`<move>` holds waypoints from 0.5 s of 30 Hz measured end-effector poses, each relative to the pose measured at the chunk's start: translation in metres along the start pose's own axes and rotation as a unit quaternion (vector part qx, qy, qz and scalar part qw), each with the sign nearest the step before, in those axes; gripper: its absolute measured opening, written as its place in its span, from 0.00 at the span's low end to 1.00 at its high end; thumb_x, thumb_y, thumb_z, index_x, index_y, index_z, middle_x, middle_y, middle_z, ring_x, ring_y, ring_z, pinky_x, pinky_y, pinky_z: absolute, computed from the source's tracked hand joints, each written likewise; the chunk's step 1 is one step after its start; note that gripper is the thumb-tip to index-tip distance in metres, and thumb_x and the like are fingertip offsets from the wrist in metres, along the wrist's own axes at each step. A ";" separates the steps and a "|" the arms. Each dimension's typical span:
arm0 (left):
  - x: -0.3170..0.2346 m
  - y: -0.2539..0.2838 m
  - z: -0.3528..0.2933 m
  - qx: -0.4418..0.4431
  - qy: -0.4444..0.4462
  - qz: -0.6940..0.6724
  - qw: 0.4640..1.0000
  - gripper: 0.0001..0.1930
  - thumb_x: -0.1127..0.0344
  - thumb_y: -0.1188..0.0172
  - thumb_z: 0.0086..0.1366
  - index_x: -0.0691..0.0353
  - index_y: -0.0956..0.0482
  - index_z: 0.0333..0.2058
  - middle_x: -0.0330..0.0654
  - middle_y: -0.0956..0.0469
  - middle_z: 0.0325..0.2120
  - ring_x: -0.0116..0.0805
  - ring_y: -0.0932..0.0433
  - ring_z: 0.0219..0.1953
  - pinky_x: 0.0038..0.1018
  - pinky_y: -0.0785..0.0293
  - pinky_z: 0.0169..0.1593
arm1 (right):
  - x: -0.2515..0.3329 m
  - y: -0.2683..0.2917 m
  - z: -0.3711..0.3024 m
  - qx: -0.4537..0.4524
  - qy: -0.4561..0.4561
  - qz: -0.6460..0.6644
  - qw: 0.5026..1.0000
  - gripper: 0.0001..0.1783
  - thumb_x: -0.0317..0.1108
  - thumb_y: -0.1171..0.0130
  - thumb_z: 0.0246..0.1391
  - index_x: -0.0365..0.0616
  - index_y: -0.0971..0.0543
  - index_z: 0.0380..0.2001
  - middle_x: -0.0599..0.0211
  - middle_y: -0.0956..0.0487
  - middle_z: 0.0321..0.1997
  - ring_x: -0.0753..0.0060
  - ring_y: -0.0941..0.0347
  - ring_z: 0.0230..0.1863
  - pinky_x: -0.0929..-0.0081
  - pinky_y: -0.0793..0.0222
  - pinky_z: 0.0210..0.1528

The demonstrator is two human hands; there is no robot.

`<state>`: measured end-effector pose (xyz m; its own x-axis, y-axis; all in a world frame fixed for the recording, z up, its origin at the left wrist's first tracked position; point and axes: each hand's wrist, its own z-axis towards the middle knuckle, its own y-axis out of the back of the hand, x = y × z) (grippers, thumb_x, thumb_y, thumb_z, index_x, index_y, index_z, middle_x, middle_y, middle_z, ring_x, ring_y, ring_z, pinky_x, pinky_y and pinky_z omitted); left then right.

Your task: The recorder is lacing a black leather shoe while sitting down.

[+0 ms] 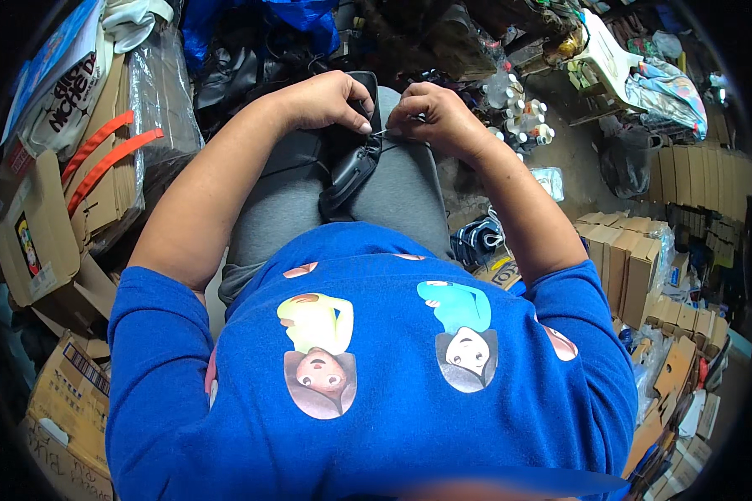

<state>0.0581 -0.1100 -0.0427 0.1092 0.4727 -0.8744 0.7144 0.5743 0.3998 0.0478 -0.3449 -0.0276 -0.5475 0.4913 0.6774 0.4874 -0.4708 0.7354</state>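
Across my grey-clad lap lies a black, glossy leather-like item [353,171], long and narrow; I cannot tell whether it is a shoe or a small bag. My left hand [336,100] is closed on its upper part, thumb pointing inward. Close by on the right, my right hand [426,117] is pinched together. A thin pale strand [381,133], perhaps a thread or needle, runs between the fingertips of both hands. A thin dark cord [288,169] crosses my left thigh from the black item.
Flattened cardboard [38,230] and orange-red straps [100,159] stand at the left. Small white bottles [528,121] cluster at the far right, near a white plastic chair [607,58]. Stacked cardboard boxes [631,259] line the right side. Blue plastic sheeting [305,21] lies ahead.
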 end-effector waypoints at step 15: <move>-0.001 -0.003 -0.003 0.000 0.016 -0.044 0.999 0.13 0.66 0.32 0.50 0.67 0.20 0.34 0.38 0.22 0.30 0.28 0.25 0.36 0.25 0.32 0.46 | 0.003 -0.013 0.004 0.000 0.019 0.012 1.000 0.08 0.30 0.35 0.43 0.51 0.16 0.31 0.66 0.23 0.30 0.64 0.25 0.36 0.70 0.28 0.39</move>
<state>0.0538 -0.1096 -0.0422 0.0235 0.4423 -0.8966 0.7206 0.6142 0.3218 0.0425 -0.3349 -0.0348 -0.5612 0.4512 0.6939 0.5005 -0.4827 0.7187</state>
